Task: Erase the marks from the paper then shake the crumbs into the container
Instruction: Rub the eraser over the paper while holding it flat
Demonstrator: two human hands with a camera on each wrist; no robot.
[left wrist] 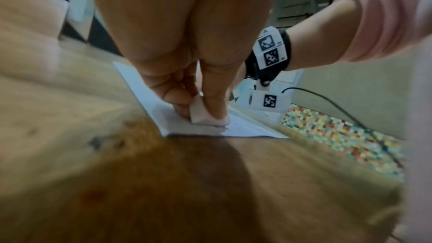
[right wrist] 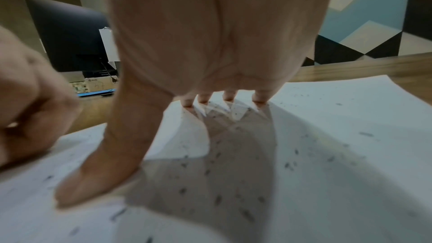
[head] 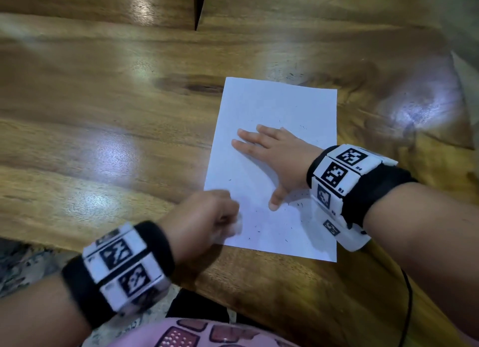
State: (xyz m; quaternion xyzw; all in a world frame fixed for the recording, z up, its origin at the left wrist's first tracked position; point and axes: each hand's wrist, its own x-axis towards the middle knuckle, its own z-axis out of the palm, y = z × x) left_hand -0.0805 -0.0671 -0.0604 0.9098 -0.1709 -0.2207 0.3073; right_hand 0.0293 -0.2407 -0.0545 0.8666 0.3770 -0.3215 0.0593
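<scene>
A white sheet of paper lies on the wooden table, dotted with dark eraser crumbs. My left hand pinches a white eraser and presses it on the paper's near left corner. My right hand lies flat on the middle of the sheet, fingers straight and spread, thumb pressed down. Crumbs are scattered over the paper under and around that hand. No container shows in any view.
The table's near edge runs just below the paper, with my pink clothing beneath it. A black cable hangs at the right. A seam splits the tabletop at the far middle. A dark monitor stands beyond the table.
</scene>
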